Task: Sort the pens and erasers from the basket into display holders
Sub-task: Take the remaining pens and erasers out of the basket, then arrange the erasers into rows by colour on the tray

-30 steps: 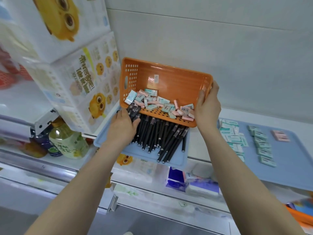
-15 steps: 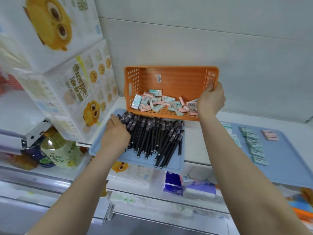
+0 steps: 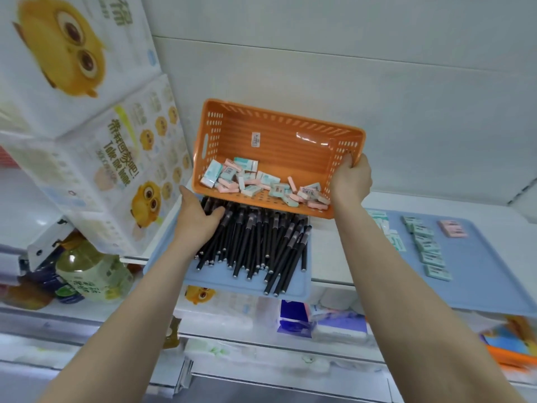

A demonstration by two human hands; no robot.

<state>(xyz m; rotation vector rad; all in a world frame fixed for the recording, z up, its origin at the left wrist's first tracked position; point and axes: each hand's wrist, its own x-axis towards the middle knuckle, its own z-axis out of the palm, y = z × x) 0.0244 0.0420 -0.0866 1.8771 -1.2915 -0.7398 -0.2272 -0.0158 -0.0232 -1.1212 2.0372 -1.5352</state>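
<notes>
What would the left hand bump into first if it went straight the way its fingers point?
The left hand rests on the black plastic pens; going straight on, it would probably meet the bottom edge of the tilted orange plastic basket first. Depth is unclear, so it might slide underneath instead.

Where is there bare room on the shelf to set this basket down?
On the right tray, the near-right stretch past the rows of erasers is bare. A narrow strip of white shelf lies between the two trays. The left tray is crowded with pens under the left hand; only its front edge is bare.
</notes>
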